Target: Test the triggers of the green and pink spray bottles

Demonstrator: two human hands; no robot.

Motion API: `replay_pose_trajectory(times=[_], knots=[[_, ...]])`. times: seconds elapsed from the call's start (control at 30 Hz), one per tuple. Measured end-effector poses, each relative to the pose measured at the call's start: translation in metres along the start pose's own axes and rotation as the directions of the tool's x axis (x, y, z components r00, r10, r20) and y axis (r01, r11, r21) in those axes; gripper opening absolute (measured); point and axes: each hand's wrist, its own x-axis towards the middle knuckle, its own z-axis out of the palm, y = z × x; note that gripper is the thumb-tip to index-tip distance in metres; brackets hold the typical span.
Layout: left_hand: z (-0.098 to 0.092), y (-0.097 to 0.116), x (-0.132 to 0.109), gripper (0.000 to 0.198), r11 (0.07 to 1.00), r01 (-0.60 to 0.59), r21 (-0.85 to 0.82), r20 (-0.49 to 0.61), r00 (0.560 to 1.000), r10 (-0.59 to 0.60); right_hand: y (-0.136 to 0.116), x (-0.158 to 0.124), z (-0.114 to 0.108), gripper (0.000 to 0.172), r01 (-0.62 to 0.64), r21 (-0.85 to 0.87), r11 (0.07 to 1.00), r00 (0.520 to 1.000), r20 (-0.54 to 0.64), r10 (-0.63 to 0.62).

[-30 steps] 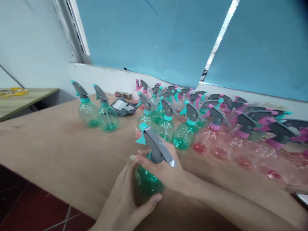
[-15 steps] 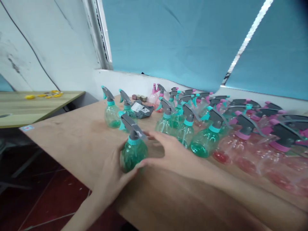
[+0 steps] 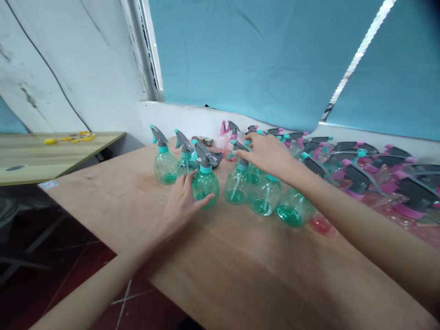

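Observation:
My left hand [image 3: 182,199] is wrapped round the left side of a green spray bottle [image 3: 206,185], its thumb across the front. The bottle stands upright on the wooden table, with a grey spray head and turquoise collar. My right hand [image 3: 266,153] is at the grey head of another green spray bottle [image 3: 237,185], thumb and fingers apart around it; whether they touch is unclear. Left of my left hand stand two more green spray bottles, one at the far left [image 3: 166,165] and one partly hidden [image 3: 186,160]. Green liquid shows in the bottles.
Green bottles [image 3: 266,197] and pink spray bottles [image 3: 321,224] crowd the table's right side, below the blue window covering [image 3: 240,59]. A dark packet [image 3: 216,159] lies behind. Yellow pieces [image 3: 82,136] lie on another table [image 3: 34,160] at left. The wooden table's edge [image 3: 118,254] drops off front left.
The green bottle in my hands has moved away from me and right, up to the other bottles. My right hand has left it and reached to the neighbouring bottle's spray head.

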Motion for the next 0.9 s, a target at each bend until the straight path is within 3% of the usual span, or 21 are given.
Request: replay_pose_trajectory(times=[0.33, 0.7, 0.83, 0.9], knots=[[0.007, 0.005, 0.016, 0.061, 0.994, 0.002, 0.106, 0.002, 1.0, -0.003, 0.0, 0.007, 0.011, 0.035, 0.001, -0.053, 0.999, 0.996, 0.088, 0.004], [0.013, -0.002, 0.024, 0.07, 0.983, -0.012, 0.184, -0.028, 0.999, 0.018, -0.008, -0.004, 0.004, 0.033, 0.082, -0.01, 0.997, 0.994, 0.076, -0.081], [0.007, 0.001, 0.02, 0.079, 0.984, -0.023, 0.179, -0.053, 0.998, 0.033, -0.008, -0.014, -0.001, 0.031, 0.117, 0.027, 0.993, 0.99, 0.074, -0.118], [0.0, 0.008, 0.012, 0.074, 0.99, -0.017, 0.14, -0.092, 0.995, 0.03, -0.007, -0.02, -0.003, 0.033, 0.122, 0.044, 0.992, 0.989, 0.074, -0.125]])
